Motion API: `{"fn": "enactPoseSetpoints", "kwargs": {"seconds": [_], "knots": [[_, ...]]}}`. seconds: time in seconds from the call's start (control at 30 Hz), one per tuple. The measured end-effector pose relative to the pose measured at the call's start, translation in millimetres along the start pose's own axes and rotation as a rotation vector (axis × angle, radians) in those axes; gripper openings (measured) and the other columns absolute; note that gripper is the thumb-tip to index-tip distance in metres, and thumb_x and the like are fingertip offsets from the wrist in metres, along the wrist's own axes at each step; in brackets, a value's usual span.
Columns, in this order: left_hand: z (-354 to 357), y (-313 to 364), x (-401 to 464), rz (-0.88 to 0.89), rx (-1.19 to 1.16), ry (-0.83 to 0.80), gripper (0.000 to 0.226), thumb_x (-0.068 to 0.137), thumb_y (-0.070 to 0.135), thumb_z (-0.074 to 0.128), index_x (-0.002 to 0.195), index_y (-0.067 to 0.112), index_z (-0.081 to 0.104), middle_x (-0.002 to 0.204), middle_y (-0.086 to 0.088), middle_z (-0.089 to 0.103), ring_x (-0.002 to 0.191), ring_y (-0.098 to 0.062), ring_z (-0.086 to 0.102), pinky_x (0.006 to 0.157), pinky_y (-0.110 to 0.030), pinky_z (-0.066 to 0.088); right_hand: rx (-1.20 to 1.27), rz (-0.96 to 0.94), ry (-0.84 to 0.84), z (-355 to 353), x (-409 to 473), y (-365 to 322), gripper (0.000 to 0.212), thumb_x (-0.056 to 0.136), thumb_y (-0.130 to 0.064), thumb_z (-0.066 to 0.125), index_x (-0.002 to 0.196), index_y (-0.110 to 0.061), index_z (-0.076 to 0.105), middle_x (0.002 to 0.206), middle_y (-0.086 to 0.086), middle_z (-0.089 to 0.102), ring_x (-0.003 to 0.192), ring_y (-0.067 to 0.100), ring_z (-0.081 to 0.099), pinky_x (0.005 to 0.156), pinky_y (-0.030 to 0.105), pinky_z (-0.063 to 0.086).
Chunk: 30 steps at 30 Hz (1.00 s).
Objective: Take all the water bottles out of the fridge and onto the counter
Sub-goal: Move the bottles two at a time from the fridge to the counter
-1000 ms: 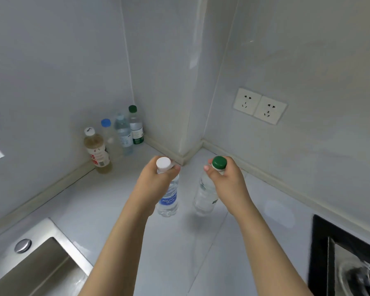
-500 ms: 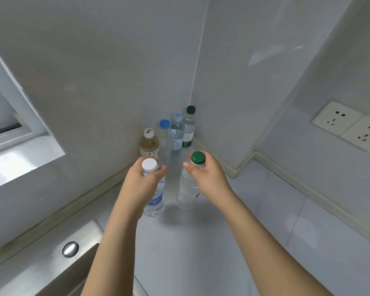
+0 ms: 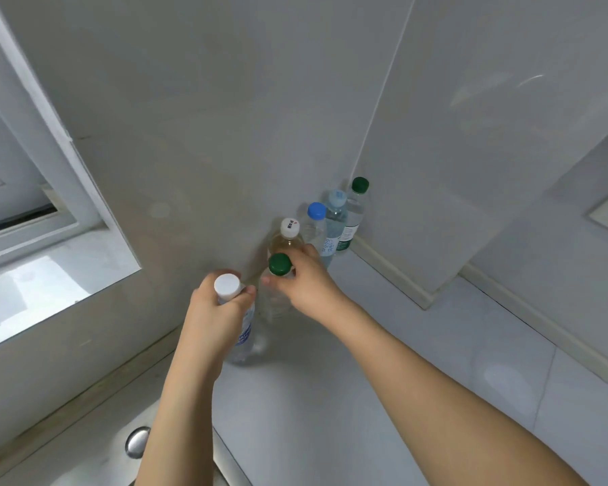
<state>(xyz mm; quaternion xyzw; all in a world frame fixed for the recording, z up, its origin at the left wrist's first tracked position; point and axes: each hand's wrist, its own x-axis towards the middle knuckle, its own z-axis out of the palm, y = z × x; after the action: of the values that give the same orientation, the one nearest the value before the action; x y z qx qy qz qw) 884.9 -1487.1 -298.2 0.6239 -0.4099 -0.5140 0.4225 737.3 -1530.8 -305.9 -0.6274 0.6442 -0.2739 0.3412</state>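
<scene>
Already 4 bottles stand in a row along the wall on the counter [image 3: 418, 349], running toward the corner: an amber-filled one with a white printed cap [image 3: 288, 236], a blue-capped one [image 3: 315, 222], a clear-capped one [image 3: 337, 213] and a green-capped one [image 3: 356, 208]. The left hand [image 3: 215, 310] grips a white-capped water bottle [image 3: 243, 327] near its neck; the right hand [image 3: 306, 278] pinches a green-capped water bottle [image 3: 278, 285] just below its cap. Both sit low, just in front of the row, apparently being set down. The fridge is out of view, so what remains inside cannot be told.
</scene>
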Motion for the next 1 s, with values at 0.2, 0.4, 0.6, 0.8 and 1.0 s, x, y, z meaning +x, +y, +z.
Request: {"fn": "enactPoseSetpoints", "kwargs": {"seconds": [0.2, 0.4, 0.6, 0.8, 1.0], "knots": [[-6.4, -5.2, 20.2, 0.002, -0.017, 0.015, 0.015, 0.086, 0.014, 0.066, 0.096, 0.023, 0.060, 0.099, -0.003, 0.066, 0.097, -0.024, 0.063, 0.082, -0.037, 0.050, 0.016, -0.092, 0.071, 9.6, 15.7, 0.0, 0.025, 0.080, -0.015, 0.071, 0.102, -0.010, 0.061, 0.106, -0.002, 0.046, 0.083, 0.000, 0.044, 0.074, 0.005, 0.034], [-3.8, -4.7, 33.6, 0.086, 0.020, 0.064, 0.011, 0.083, 0.009, 0.062, 0.091, 0.017, 0.058, 0.092, -0.010, 0.065, 0.077, -0.021, 0.057, 0.068, -0.033, 0.047, 0.060, -0.159, 0.183, 30.6, 22.1, -2.2, 0.027, 0.080, -0.014, 0.072, 0.104, -0.016, 0.059, 0.113, 0.000, 0.049, 0.094, 0.007, 0.048, 0.082, 0.010, 0.036], [-0.7, -8.4, 36.0, 0.124, 0.116, 0.096, 0.013, 0.084, 0.016, 0.062, 0.090, 0.025, 0.056, 0.100, -0.005, 0.061, 0.088, -0.022, 0.059, 0.064, -0.029, 0.044, 0.071, -0.199, 0.194, 37.2, 15.8, 4.7, 0.039, 0.083, -0.010, 0.069, 0.120, -0.016, 0.057, 0.112, -0.009, 0.054, 0.101, 0.005, 0.052, 0.091, 0.016, 0.042], [-2.2, -10.6, 34.8, 0.104, 0.190, 0.114, 0.020, 0.085, 0.024, 0.062, 0.103, 0.026, 0.054, 0.111, -0.004, 0.057, 0.095, -0.022, 0.055, 0.067, -0.028, 0.040, 0.124, -0.131, 0.174, 33.6, 0.0, 15.7, 0.045, 0.087, -0.006, 0.065, 0.130, -0.013, 0.053, 0.125, 0.004, 0.053, 0.109, 0.013, 0.056, 0.096, 0.030, 0.049], [-0.9, 4.1, 20.7, 0.117, 0.290, 0.181, 0.039, 0.083, 0.023, 0.061, 0.121, 0.024, 0.050, 0.123, -0.006, 0.054, 0.114, -0.030, 0.051, 0.087, -0.036, 0.041, 0.094, -0.150, 0.166, 14.7, -16.6, 17.3, 0.043, 0.088, -0.010, 0.061, 0.131, -0.016, 0.053, 0.127, 0.001, 0.054, 0.113, 0.014, 0.055, 0.098, 0.033, 0.048]]}}
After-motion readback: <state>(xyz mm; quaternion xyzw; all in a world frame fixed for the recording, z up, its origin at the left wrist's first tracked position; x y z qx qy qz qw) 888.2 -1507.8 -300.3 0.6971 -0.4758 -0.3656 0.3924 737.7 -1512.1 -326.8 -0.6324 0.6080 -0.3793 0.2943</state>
